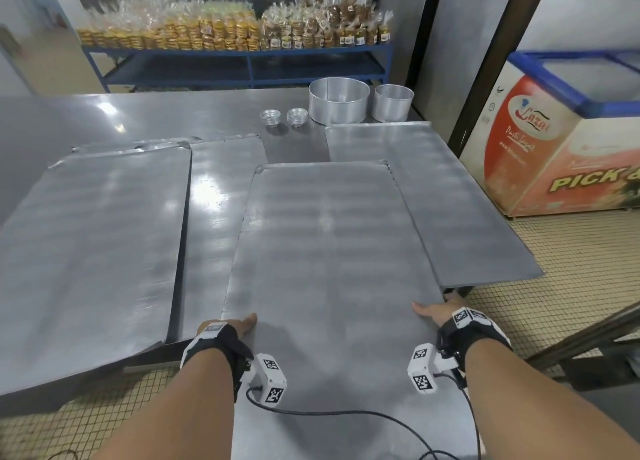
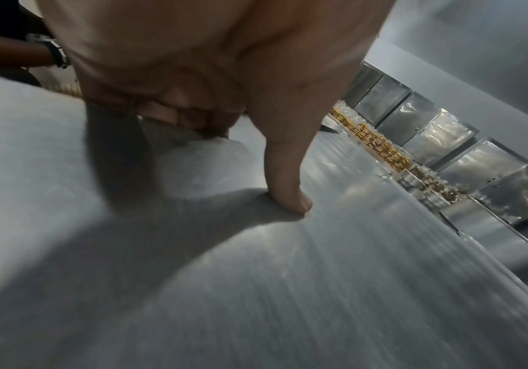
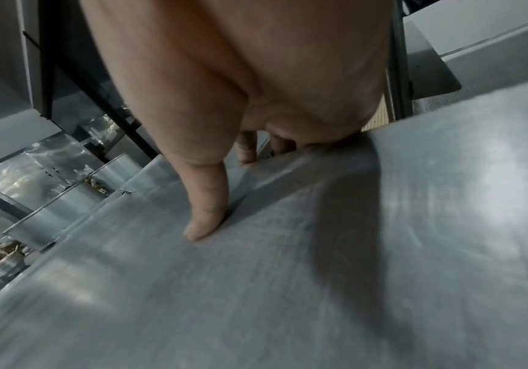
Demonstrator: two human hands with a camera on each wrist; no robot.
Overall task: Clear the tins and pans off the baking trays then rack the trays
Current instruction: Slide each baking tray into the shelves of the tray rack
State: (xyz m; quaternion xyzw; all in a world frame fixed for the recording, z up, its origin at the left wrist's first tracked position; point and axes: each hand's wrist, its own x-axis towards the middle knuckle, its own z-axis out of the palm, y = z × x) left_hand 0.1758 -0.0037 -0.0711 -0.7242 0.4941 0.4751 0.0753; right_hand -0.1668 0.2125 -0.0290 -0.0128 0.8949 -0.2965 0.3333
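A large flat metal baking tray (image 1: 329, 245) lies lengthwise in front of me, its near end reaching past the table's edge over the floor. My left hand (image 1: 237, 325) grips its left rim and my right hand (image 1: 437, 312) grips its right rim. In the left wrist view the left hand (image 2: 256, 112) has its thumb pressed on the tray (image 2: 319, 287) and its fingers curled under the edge. The right hand (image 3: 212, 174) holds the tray (image 3: 256, 287) the same way. Nothing lies on this tray. Two round tins (image 1: 338, 100) (image 1: 393, 102) and two stacks of small tart tins (image 1: 270, 117) (image 1: 297, 116) stand on the table behind.
A bare tray (image 1: 93, 245) overhangs the table at the left, another (image 1: 221, 189) lies partly under it, and a third (image 1: 450, 200) sits at the right. A chest freezer (image 1: 561, 141) and dark metal frame posts (image 1: 485, 61) stand to the right. A blue shelf (image 1: 242, 68) holds bagged biscuits.
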